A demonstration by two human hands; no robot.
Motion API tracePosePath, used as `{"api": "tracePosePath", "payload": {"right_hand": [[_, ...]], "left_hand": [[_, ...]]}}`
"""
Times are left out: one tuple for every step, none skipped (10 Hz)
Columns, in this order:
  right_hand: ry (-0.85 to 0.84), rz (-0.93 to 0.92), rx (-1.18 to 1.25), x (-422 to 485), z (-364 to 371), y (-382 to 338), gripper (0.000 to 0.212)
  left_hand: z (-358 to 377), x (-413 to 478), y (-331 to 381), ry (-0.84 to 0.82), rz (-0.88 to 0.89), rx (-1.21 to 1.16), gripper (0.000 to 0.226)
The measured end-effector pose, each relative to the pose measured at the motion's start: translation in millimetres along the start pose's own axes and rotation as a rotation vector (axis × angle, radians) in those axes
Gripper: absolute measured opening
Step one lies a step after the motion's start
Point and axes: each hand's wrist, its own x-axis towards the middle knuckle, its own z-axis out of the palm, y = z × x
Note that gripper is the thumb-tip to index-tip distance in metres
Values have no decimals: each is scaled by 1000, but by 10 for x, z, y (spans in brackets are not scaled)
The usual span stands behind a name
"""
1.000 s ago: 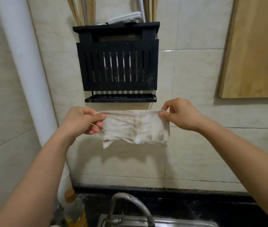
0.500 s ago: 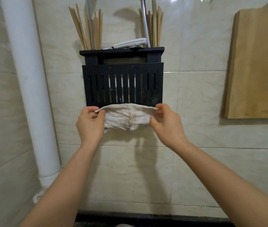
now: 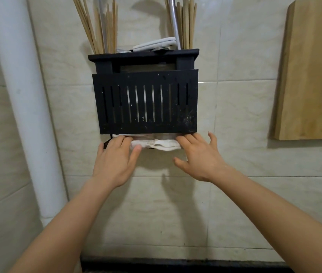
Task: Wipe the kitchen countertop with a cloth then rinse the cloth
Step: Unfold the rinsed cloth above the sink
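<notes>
"Beige wall tile [image 3: 235,194] filled the field. What stood on it, largest first?" asked the student.

"A white pipe [image 3: 18,95] at far left, a wooden cutting board [image 3: 313,71] at upper right, then the black rack [image 3: 146,103] at upper centre, chopsticks [image 3: 97,26] rising from its top," the instructor answered.

"And the hands?"

"Both lay just under the rack, centre frame. The left hand [image 3: 115,162] and the right hand [image 3: 201,158] were flat, fingers straight and holding nothing, their tips pressing the two ends of the cloth [image 3: 160,143] into the slot above the tray [image 3: 106,143]."

"How was that step best done?"

"Probably by pushing both ends evenly, keeping the cloth spread so it could dry, and sliding the fingers out level so it was not dragged along. Wiping and rinsing appeared finished."

"The cloth itself?"

"Off-white, greyish stains, limp and bunched in soft folds; a lip sagged over the tray's front edge at centre."
</notes>
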Motion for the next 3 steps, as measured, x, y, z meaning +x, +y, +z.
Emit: {"api": "tracePosePath", "payload": {"right_hand": [[-90, 94, 32, 97, -54, 77, 52], [-174, 170, 176, 168, -108, 151, 53], [-214, 155, 358, 139, -120, 283, 56]], "left_hand": [[-55, 118, -3, -129, -67, 68, 51], [-194, 233, 14, -282, -193, -46, 51], [-240, 180, -44, -278, -232, -100, 48]]}}
